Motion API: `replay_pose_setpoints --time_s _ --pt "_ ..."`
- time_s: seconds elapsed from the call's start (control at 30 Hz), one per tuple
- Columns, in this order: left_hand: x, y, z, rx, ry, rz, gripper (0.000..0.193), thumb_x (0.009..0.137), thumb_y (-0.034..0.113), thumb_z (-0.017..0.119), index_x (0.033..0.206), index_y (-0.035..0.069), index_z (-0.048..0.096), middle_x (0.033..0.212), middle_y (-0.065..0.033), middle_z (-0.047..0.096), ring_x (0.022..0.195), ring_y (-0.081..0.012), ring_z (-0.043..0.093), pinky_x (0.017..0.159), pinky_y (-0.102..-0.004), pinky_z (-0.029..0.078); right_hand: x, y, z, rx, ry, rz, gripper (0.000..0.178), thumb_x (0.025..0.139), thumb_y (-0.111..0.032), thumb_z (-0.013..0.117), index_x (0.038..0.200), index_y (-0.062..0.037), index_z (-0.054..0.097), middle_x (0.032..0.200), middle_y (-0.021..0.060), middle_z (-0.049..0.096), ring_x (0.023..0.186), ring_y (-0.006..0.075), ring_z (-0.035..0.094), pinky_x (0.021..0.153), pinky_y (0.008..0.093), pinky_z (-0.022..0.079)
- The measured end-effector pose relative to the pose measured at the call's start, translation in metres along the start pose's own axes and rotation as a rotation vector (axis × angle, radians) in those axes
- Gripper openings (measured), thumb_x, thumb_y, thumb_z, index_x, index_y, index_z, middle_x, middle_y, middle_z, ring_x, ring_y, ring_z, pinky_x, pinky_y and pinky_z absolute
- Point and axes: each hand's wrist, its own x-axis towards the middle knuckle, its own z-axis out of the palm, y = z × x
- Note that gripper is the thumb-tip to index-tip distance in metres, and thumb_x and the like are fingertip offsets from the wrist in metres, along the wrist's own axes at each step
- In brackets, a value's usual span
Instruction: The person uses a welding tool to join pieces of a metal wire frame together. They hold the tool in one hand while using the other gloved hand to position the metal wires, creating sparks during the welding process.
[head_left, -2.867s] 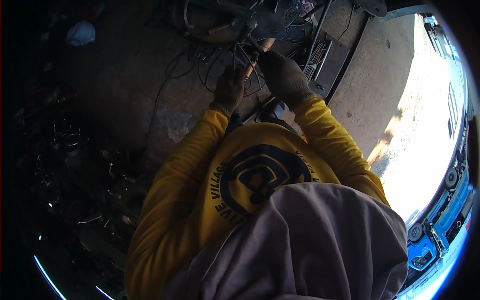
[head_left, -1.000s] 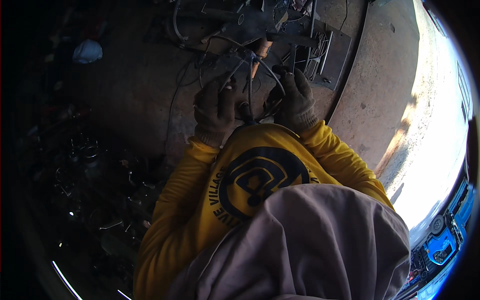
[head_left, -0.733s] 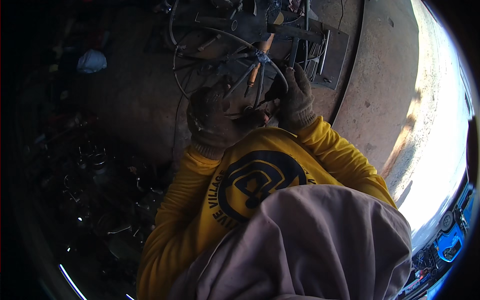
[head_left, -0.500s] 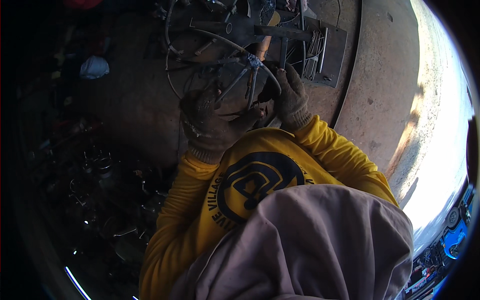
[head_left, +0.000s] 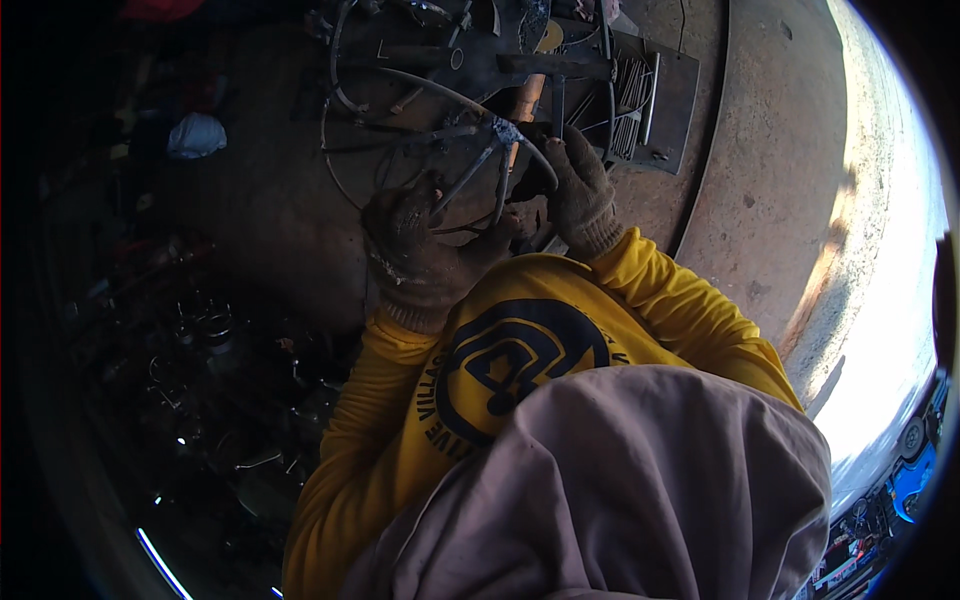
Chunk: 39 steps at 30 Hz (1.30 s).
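A frame of bent round metal rods (head_left: 437, 84) stands before me, its rods meeting at a rough pale joint (head_left: 507, 131). My left hand (head_left: 420, 245), in a dirty knit work glove, is curled about the lower ends of two straight rods, thumb toward the right one. In a matching glove, my right hand (head_left: 582, 195) closes at the frame's right side, where the curved rod comes down beside an upright flat bar (head_left: 558, 100). Its fingertips are partly hidden in shadow. Behind the joint, a copper-coloured cylindrical piece (head_left: 528, 98) slants upward.
Thin rods (head_left: 630, 100) lie bundled on a dark metal plate (head_left: 680, 110) to the right. A short pipe piece (head_left: 456, 59) lies farther off. On the left are a pale cloth-like bundle (head_left: 197, 136) and dim clutter (head_left: 215, 330). Bright sunlit ground (head_left: 890, 250) borders the far right.
The frame's joint has shifted very slightly down and left. Both gloved hands keep nearly the same hold, and the whole view has moved a little.
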Motion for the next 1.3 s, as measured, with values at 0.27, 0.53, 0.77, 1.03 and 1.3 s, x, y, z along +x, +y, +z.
replay_pose_setpoints --time_s 0.27,0.53,0.77,1.03,1.3 --pt "0.002 -0.002 0.002 0.052 0.016 0.04 0.093 0.071 0.058 0.088 0.127 -0.005 0.049 0.117 -0.016 0.05 0.096 -0.0247 0.06 0.063 -0.0264 0.059 0.0 0.006 0.001 -0.009 -0.002 0.005 0.039 0.107 -0.027 0.05 0.133 0.0 0.057 0.118 0.0149 0.069 0.109 0.0212 0.065 0.095 0.0337 0.05" --pt "-0.015 -0.015 0.011 0.069 -0.091 -0.069 0.086 0.072 0.057 0.086 0.126 -0.001 0.052 0.092 -0.0084 0.056 0.073 -0.0183 0.057 0.059 -0.0323 0.052 0.002 0.024 -0.006 -0.096 0.029 0.14 0.033 0.105 -0.027 0.051 0.121 -0.0003 0.061 0.081 0.0081 0.065 0.07 0.0161 0.063 0.065 0.031 0.052" --pt "-0.06 -0.06 0.052 0.247 -0.172 -0.099 0.077 0.073 0.052 0.085 0.123 0.003 0.056 0.091 -0.0097 0.059 0.074 -0.0285 0.061 0.068 -0.0403 0.053 -0.019 0.036 -0.025 -0.126 0.093 0.426 0.028 0.103 -0.026 0.055 0.114 -0.0013 0.063 0.072 0.0066 0.061 0.062 0.0136 0.061 0.059 0.0291 0.05" --pt "-0.066 -0.063 0.079 0.094 -0.342 -0.495 0.078 0.069 0.061 0.081 0.115 0.001 0.061 0.104 -0.0173 0.068 0.092 -0.0356 0.068 0.08 -0.0472 0.056 -0.029 0.049 -0.034 -0.387 -0.093 0.35 0.027 0.101 -0.029 0.056 0.104 -0.0028 0.061 0.074 0.0114 0.063 0.068 0.0234 0.066 0.063 0.0373 0.052" --pt "-0.066 -0.066 0.099 0.18 -0.341 -0.574 0.079 0.068 0.063 0.079 0.115 0.002 0.061 0.102 -0.0173 0.069 0.092 -0.0359 0.069 0.076 -0.0471 0.057 -0.018 0.056 -0.024 -0.545 -0.255 0.257 0.032 0.099 -0.035 0.057 0.103 -0.0035 0.06 0.086 0.0208 0.065 0.085 0.0418 0.067 0.074 0.0486 0.052"
